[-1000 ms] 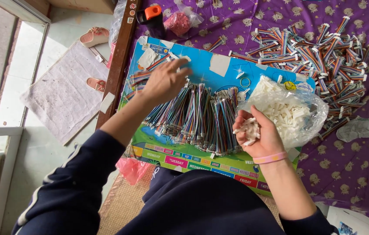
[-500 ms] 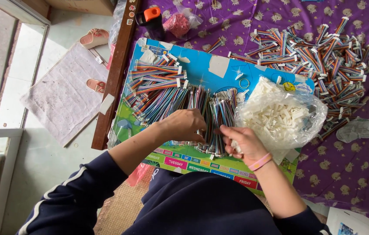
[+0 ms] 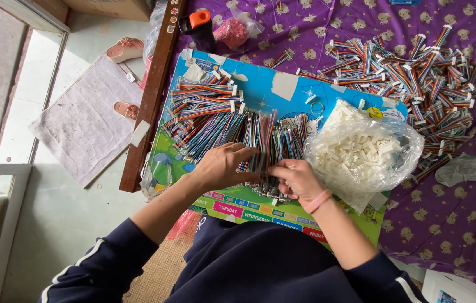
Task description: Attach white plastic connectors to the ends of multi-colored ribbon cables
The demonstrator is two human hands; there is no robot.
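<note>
A colourful picture board (image 3: 283, 84) lies across my lap. On it is a row of rainbow ribbon cables (image 3: 266, 134), with a second stack of cables (image 3: 204, 104) at its left. My left hand (image 3: 221, 165) pinches the near ends of the cables in the row. My right hand (image 3: 297, 179), with a pink band on the wrist, meets it there, fingers closed on a small white connector at a cable end. A clear plastic bag of white connectors (image 3: 361, 151) sits just right of my hands.
A big heap of cables with white ends (image 3: 417, 78) lies on the purple cloth (image 3: 456, 224). A black bottle with an orange cap (image 3: 198, 25) and a pink bag (image 3: 232, 31) stand at the back. A wooden edge (image 3: 151, 101), floor mat (image 3: 83, 123) and slippers (image 3: 125, 49) are on the left.
My left hand came back from the far left stack to the near end of the cable row. My right hand left the connector bag and joined it.
</note>
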